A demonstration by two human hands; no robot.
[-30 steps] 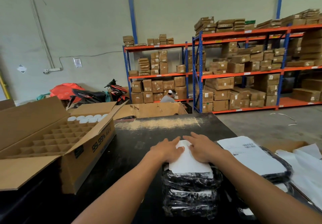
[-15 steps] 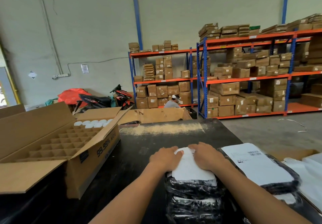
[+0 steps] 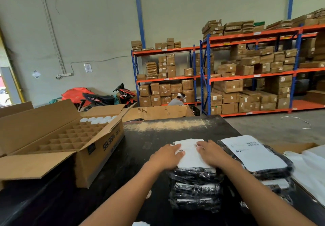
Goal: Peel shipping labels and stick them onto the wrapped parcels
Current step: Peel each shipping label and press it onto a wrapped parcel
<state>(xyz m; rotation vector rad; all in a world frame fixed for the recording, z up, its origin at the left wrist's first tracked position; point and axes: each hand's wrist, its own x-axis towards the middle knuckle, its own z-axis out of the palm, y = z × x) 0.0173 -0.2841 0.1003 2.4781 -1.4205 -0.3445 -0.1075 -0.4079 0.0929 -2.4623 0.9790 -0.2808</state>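
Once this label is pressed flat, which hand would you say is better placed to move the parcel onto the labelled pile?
Probably the right hand: it rests on the label nearest the labelled pile.

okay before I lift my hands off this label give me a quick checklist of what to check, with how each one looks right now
1. Label sits on the top parcel of the stack: ok.
2. Left hand flat on the label's left edge: ok.
3. Right hand flat on its right side: ok.
4. Far corners stuck down: cannot tell, the far edge looks slightly raised.
5. Barcode unwrinkled: cannot tell, the hands cover most of the print.
6. Neighbouring parcel already labelled: ok.
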